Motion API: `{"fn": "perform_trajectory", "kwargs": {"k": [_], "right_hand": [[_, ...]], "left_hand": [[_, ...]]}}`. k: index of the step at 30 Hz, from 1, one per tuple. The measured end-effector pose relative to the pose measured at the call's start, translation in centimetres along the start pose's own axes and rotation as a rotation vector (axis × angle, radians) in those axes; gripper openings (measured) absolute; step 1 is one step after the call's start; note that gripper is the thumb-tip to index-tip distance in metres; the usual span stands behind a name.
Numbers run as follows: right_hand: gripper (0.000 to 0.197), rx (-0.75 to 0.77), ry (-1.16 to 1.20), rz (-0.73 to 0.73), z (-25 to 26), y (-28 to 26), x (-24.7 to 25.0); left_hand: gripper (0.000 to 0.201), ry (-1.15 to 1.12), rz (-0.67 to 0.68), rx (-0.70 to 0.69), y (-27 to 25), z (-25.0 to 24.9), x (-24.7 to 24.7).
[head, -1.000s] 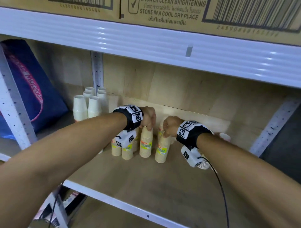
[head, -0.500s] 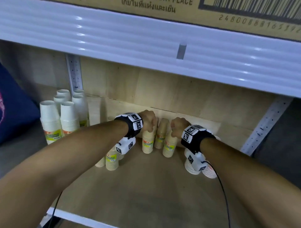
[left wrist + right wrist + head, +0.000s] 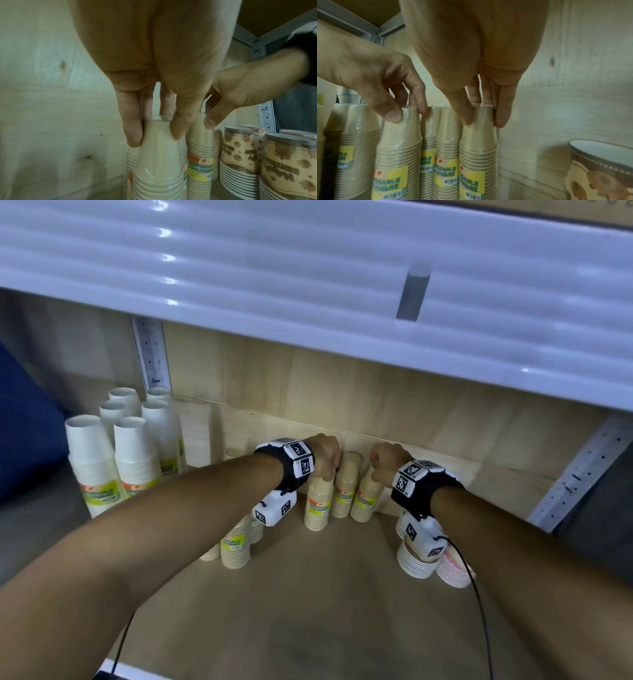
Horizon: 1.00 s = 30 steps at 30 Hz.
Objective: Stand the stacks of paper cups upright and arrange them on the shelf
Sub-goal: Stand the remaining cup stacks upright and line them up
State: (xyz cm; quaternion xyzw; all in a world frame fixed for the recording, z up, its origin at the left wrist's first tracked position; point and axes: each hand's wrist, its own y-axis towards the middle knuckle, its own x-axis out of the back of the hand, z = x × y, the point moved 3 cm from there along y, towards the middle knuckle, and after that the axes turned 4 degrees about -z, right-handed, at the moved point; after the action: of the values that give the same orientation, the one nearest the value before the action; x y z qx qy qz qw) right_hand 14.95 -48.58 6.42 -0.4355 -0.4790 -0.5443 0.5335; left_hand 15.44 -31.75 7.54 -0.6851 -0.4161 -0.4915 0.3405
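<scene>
Kraft-brown stacks of paper cups, film-wrapped, standing upright at the back of the wooden shelf (image 3: 308, 611). Left hand (image 3: 325, 455) pointing down, fingertips (image 3: 133, 135) and thumb pinching the top of the left stack (image 3: 318, 501). Right hand (image 3: 385, 460) likewise pinching the top of the right stack (image 3: 368, 498) just beside. Between the two hands, a middle stack (image 3: 346, 487), untouched, against the back panel. Left of the left hand, more brown stacks (image 3: 234, 546) and tall white stacks (image 3: 137, 457). Under the right wrist, patterned cups (image 3: 416, 563), rims up.
</scene>
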Motion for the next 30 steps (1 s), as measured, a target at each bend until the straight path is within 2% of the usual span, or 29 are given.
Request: {"fn": "perform_trajectory", "kwargs": {"k": [4,9,18,30], "right_hand": [[0.019,-0.001,0.019,-0.023,-0.3,0.3,-0.3],[0.017,0.016,0.053,-0.060,-0.6,0.7,-0.2],[0.039,-0.015,0.036,-0.110,0.5,0.4,1.6],[0.039,0.154,0.058,-0.212,8.2,-1.8,2.9]], "left_hand": [[0.038,0.008,0.005,0.002,0.2,0.1,0.1],[0.041,0.000,0.028,0.010,0.4,0.3,0.0],[0.050,0.010,-0.023,0.012,-1.1,0.6,1.5],[0.048,0.042,-0.152,0.139,-7.9,4.2,6.3]]}}
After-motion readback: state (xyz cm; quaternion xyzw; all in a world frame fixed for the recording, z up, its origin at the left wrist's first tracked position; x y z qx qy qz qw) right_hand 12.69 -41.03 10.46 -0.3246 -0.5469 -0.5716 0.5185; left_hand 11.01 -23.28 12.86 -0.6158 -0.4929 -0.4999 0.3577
